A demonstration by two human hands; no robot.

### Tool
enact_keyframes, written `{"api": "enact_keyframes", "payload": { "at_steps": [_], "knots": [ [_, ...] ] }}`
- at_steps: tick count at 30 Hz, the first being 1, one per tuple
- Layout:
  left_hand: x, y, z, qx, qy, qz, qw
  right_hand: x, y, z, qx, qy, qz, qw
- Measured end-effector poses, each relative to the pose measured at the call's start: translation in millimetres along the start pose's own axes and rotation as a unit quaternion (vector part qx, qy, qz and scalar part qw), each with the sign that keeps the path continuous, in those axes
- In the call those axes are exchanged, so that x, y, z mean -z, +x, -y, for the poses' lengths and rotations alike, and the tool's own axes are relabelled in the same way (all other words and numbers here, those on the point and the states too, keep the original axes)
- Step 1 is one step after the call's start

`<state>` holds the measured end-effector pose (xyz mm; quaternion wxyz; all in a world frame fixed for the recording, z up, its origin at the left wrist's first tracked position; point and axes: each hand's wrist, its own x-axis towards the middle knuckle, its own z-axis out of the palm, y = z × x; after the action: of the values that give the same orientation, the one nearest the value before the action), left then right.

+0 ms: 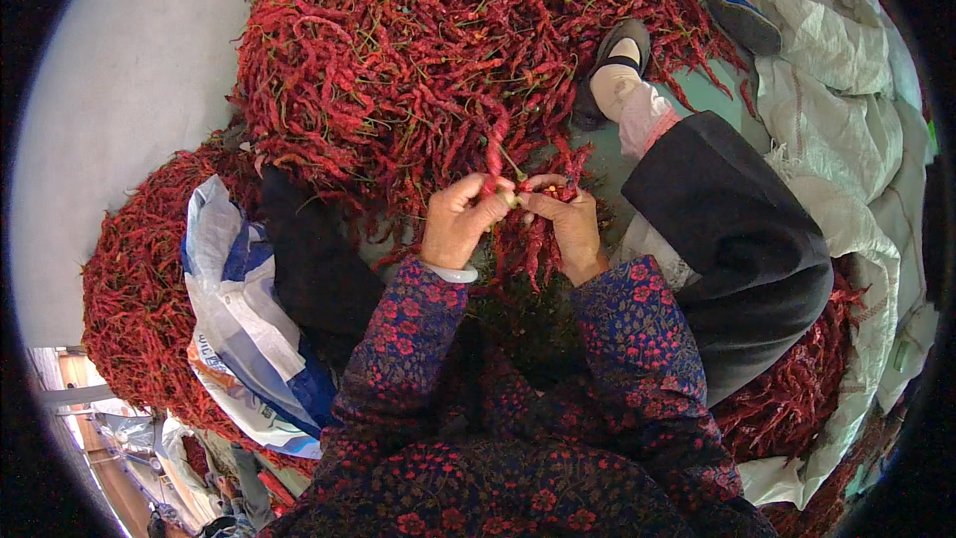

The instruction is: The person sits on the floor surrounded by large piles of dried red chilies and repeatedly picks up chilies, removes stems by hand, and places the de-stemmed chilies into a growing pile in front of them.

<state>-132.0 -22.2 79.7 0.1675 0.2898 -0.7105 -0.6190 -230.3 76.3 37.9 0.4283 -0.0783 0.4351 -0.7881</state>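
Observation:
Between my legs, my left hand (463, 220) pinches a long wrinkled red chili pepper (495, 146) that points up and away from me. Its green stem end sits at my fingertips. My right hand (564, 220) meets the left one there, thumb and forefinger closed at a green stem (513, 164). More red chilies (573, 164) show around the right fingers, some apparently tucked in that palm. Others hang just below (535, 243) the hands. A large heap of dried red chilies (403, 45) with green stems lies right before me.
A pale wall (134, 90) borders the heap on the left. Woven white sacking (836, 127) lies along the right, with chilies (792, 381) beside my leg. A blue and white plastic sack (254, 314) rests by my left leg. Another person's shoe (743, 19) is at upper right.

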Motion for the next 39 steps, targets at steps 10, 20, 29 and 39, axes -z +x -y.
{"api": "enact_keyframes", "payload": {
  "at_steps": [10,20,29,39],
  "knots": [
    [7,3,3,0.081,-0.093,0.063,0.990,-2,-3,4,-0.066,-0.060,0.082,0.993],
    [26,-4,-6,0.110,-0.126,0.059,0.984,-2,-4,15,-0.147,-0.045,0.106,0.982],
    [15,-5,-12,0.101,-0.150,0.074,0.981,-2,-8,23,-0.174,-0.067,0.131,0.974],
    [9,-9,-11,0.079,-0.066,0.054,0.993,2,-4,14,-0.162,-0.090,0.160,0.970]
  ]
}}
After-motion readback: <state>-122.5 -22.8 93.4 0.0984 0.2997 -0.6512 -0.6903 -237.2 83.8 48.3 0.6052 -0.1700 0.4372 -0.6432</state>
